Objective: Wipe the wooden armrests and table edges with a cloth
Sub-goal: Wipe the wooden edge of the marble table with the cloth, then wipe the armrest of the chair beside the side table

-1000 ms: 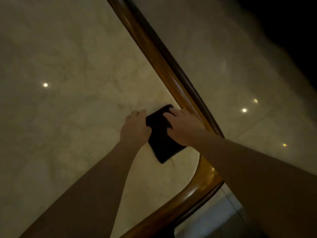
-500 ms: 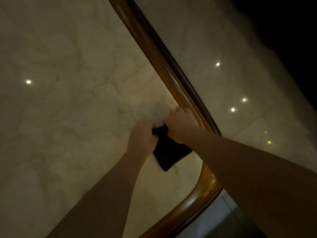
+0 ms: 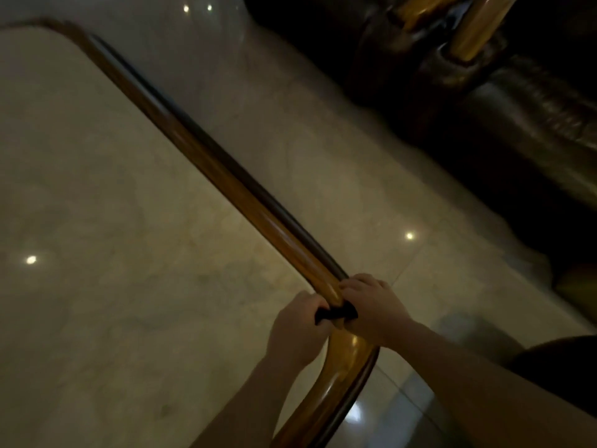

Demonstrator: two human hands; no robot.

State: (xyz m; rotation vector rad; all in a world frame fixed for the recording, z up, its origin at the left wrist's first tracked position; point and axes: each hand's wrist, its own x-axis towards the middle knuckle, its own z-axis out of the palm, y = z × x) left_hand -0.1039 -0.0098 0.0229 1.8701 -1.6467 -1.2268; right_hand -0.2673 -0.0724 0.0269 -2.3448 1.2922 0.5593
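A rounded wooden table edge point(image 3: 206, 163) runs diagonally from the upper left to the bottom centre, bordering a pale marble tabletop point(image 3: 113, 253). A dark cloth point(image 3: 334, 313) is stretched across the edge near its lower bend. My left hand point(image 3: 298, 328) grips the cloth's end on the tabletop side. My right hand point(image 3: 371, 307) grips the other end on the outer side, fingers curled over the wood. Most of the cloth is hidden inside my fists.
A glossy marble floor point(image 3: 355, 156) lies beyond the edge, with ceiling-light reflections. A dark leather sofa point(image 3: 517, 124) with a wooden armrest point(image 3: 471, 30) stands at the upper right.
The cloth has gone from lying flat on the marble top to being bunched and pulled over the wooden edge. Both hands closed on it. The view tilted up, revealing the sofa.
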